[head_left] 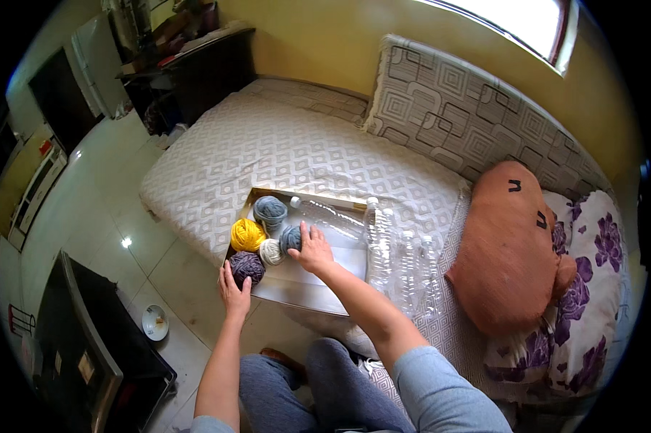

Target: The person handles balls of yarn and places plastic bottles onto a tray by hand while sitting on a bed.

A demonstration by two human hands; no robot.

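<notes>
A shallow open box (pixel 307 295) with a pale inside lies on the bed in front of me. At its left end sit several balls of yarn. My left hand (pixel 234 290) cups the dark purple ball of yarn (pixel 247 267) at the near left corner, fingers along its side and thumb at its near edge. My right hand (pixel 314 250) holds the small blue-grey ball of yarn (pixel 290 239) between thumb and fingers. Between them is a white ball of yarn (pixel 272 252). Farther back are a yellow ball of yarn (pixel 247 234) and a larger grey-blue ball of yarn (pixel 270 211).
A clear plastic bottle (pixel 330 219) lies along the box's far side. Several more clear bottles (pixel 406 270) are grouped at its right end. A brown plush cushion (pixel 502 252) and flowered pillows (pixel 588 289) lie at right. On the tiled floor at left is a bowl (pixel 155 322).
</notes>
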